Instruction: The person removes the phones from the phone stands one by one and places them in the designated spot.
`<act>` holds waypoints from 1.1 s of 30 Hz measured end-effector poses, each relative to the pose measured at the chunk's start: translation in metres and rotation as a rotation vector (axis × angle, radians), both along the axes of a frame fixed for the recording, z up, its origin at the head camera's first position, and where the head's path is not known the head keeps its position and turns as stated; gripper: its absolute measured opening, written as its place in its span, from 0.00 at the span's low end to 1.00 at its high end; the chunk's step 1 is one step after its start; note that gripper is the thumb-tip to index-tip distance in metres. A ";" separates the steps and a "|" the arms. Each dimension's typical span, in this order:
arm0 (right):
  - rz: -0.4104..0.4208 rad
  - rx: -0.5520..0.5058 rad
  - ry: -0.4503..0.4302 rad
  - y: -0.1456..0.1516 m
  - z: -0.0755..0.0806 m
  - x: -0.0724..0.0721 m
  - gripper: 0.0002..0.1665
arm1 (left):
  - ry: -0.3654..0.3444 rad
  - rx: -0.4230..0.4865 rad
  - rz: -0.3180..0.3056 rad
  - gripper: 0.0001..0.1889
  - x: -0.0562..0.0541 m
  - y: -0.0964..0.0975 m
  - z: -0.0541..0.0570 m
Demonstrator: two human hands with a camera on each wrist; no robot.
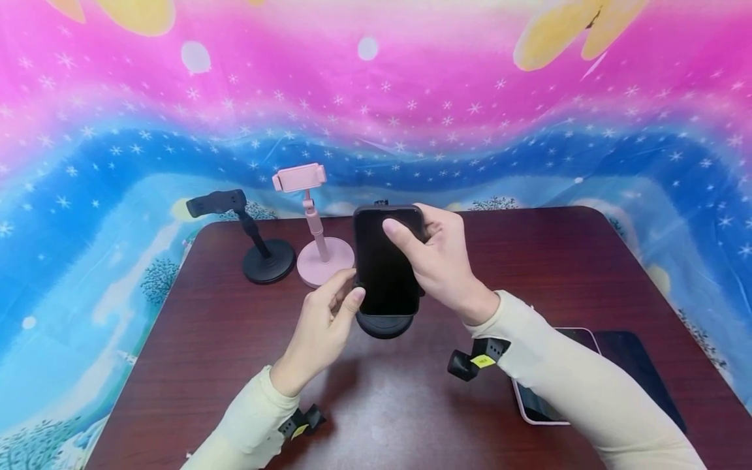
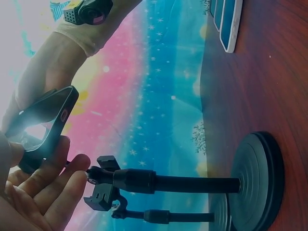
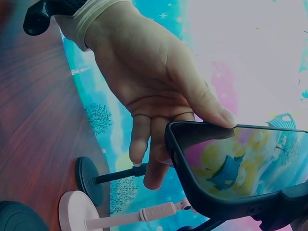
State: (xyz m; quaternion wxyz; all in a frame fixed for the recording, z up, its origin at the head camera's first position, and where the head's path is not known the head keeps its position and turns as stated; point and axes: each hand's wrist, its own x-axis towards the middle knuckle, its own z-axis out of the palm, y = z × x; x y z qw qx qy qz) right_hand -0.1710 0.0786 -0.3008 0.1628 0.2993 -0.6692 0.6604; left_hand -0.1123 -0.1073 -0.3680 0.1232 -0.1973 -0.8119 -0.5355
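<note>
A black-cased smartphone point(image 1: 386, 267) stands upright in front of a black phone stand, whose round base point(image 1: 384, 325) shows below it. My right hand point(image 1: 443, 261) holds the phone's upper right side, thumb over the front and fingers partly behind. At the lower left edge, my left hand point(image 1: 323, 320) grips with the thumb in front and fingers curled behind. In the left wrist view, the stand's stem point(image 2: 192, 184) runs up to a joint beside those fingers. A dark clamp end point(image 3: 294, 195) touches the phone's edge in the right wrist view. Most of the clamp is hidden.
A pink phone stand point(image 1: 315, 225) and another black one point(image 1: 267, 261) stand at the back left. A further black stand point(image 2: 144, 216) shows behind the near one. Two devices, one white-edged tablet point(image 1: 543, 408) and a dark one point(image 1: 640, 365), lie under the right forearm.
</note>
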 end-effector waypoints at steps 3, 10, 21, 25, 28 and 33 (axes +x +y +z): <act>0.010 -0.006 -0.001 -0.001 0.001 -0.001 0.09 | 0.002 -0.004 0.009 0.14 0.001 0.000 0.000; 0.026 -0.006 -0.006 -0.001 0.000 -0.003 0.09 | 0.005 -0.002 0.014 0.13 0.001 -0.001 -0.001; -0.007 0.005 -0.004 -0.002 0.001 -0.003 0.08 | -0.012 0.018 0.014 0.14 0.002 0.000 -0.002; -0.016 0.006 -0.002 -0.001 0.002 -0.003 0.07 | -0.011 0.023 0.018 0.14 0.002 0.001 -0.002; -0.016 0.000 0.003 -0.001 0.004 -0.003 0.06 | -0.015 0.028 0.018 0.14 0.002 0.001 -0.003; -0.014 -0.007 0.011 -0.001 0.006 -0.004 0.06 | -0.013 0.034 0.018 0.14 0.002 0.002 -0.003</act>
